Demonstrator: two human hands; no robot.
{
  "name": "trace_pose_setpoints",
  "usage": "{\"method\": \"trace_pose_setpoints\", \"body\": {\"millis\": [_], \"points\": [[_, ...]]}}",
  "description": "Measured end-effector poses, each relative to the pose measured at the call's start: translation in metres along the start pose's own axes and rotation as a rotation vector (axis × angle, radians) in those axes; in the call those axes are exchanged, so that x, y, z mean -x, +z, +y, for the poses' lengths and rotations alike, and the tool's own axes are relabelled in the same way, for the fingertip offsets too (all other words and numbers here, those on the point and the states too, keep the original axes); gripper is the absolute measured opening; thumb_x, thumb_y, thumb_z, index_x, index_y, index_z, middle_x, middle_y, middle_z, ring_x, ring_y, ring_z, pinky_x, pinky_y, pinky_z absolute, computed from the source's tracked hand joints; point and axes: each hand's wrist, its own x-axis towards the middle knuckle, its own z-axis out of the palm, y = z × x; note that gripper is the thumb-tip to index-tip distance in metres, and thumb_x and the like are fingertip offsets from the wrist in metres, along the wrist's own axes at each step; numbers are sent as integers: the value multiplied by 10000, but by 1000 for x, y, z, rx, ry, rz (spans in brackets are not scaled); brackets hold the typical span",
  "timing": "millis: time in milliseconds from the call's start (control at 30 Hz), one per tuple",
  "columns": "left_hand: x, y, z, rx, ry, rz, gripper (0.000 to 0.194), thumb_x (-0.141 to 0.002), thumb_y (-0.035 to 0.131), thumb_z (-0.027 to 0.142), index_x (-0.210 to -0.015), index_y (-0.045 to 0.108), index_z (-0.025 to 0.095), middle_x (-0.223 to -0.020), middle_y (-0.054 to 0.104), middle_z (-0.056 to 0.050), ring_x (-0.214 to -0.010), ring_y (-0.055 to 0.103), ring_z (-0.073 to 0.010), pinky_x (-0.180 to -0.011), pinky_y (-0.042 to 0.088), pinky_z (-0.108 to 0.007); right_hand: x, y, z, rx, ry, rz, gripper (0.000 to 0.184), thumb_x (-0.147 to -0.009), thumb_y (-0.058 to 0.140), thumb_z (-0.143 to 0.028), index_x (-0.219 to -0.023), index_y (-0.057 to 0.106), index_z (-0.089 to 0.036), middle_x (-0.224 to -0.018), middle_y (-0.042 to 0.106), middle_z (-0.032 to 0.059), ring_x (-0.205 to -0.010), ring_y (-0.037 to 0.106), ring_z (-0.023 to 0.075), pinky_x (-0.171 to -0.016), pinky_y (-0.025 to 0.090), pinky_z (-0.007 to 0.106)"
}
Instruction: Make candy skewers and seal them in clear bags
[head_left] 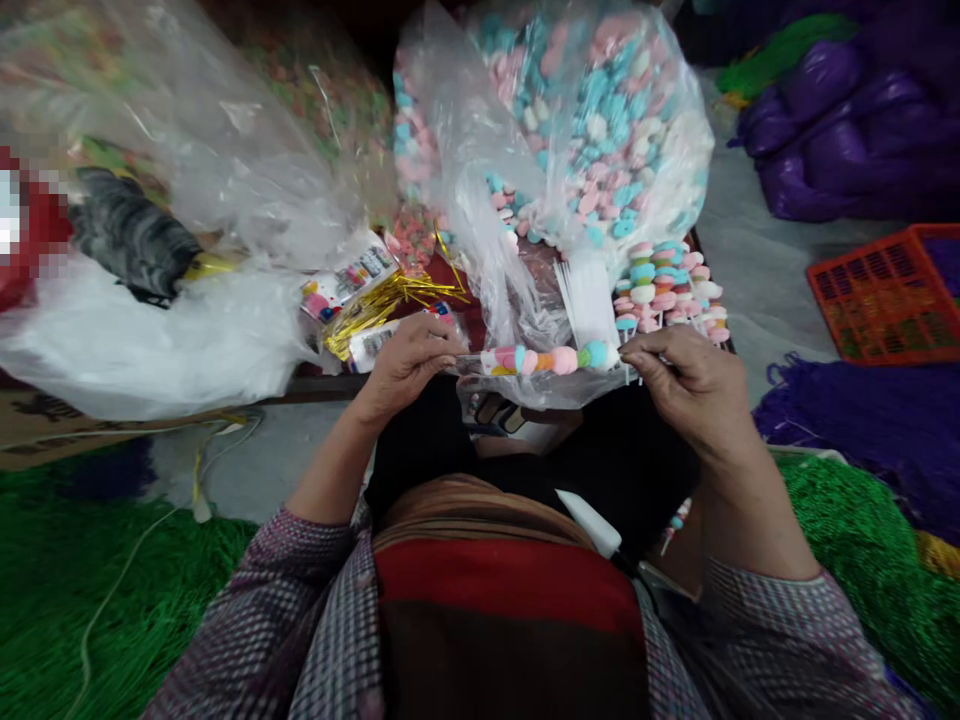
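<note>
A candy skewer (pixel 555 360) in a clear wrapper lies level between my two hands, with pink, orange, green and blue pieces in a row. My left hand (pixel 409 365) pinches its left end, where a bit of wrapper or stick shows. At the white right end, my right hand (pixel 686 385) pinches the wrapper with thumb and fingers. Just beyond my right hand are stacked candy skewers (pixel 664 285) and a bundle of white sticks (pixel 592 300). Gold twist ties (pixel 382 300) and printed wrappers (pixel 360 275) lie beyond my left hand.
A big clear bag of pink, blue and white candies (pixel 600 120) stands at the back, with other candy bags (pixel 315 100) to its left. White plastic (pixel 150 345) covers the table's left. An orange crate (pixel 885 295) and purple bundles (pixel 832 130) are at right; green strands (pixel 150 560) lie below.
</note>
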Motion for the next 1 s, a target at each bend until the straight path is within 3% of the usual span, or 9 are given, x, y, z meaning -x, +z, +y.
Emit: {"method": "trace_pose_setpoints", "body": {"millis": [133, 267, 500, 733, 900, 1000], "points": [[-3, 1, -2, -120, 114, -49, 244, -1007, 565, 423, -1003, 767, 287, -955, 736, -38, -942, 641, -177, -903, 483, -379, 3, -1, -3, -2, -17, 13, 161, -990, 615, -346, -894, 695, -244, -811, 736, 32, -759, 693, 192, -724, 525, 328], [-6, 4, 2, -199, 184, -20, 181, -1003, 586, 353, -1018, 755, 291, -920, 721, -21, -894, 611, -175, -896, 454, -383, 10, 6, -7, 15, -23, -22, 160, -1003, 600, -333, -927, 700, -233, -798, 746, 31, -731, 704, 182, -671, 513, 298], [-16, 1, 31, -248, 64, -109, 273, -1025, 535, 390, -988, 750, 227, -871, 722, -38, -855, 630, -172, -816, 463, -337, 20, 25, -12, 57, -33, -66, 225, -1036, 547, -358, -956, 709, -225, -806, 777, 39, -724, 736, 175, -633, 516, 274], [-19, 12, 34, -200, -16, -367, 485, -1026, 456, 576, -1109, 755, 203, -920, 764, -65, -812, 656, -151, -693, 425, -268, 19, 39, -29, -46, 10, -105, 291, -1038, 535, -408, -907, 720, -224, -806, 776, 59, -719, 730, 174, -630, 521, 280], [-21, 15, 33, -197, -68, -556, 626, -1040, 322, 632, -945, 765, 201, -761, 736, -34, -673, 616, -140, -619, 353, -275, 18, 51, -30, -121, 51, -112, 319, -1028, 540, -432, -898, 733, -213, -819, 781, 69, -744, 733, 185, -663, 532, 287], [-25, 15, 34, -294, -18, -584, 637, -1026, 323, 654, -943, 753, 192, -795, 754, -48, -705, 637, -161, -647, 353, -297, 18, 57, -29, -171, 109, -107, 314, -1001, 580, -456, -879, 742, -216, -803, 774, 62, -744, 721, 187, -676, 530, 290]]}}
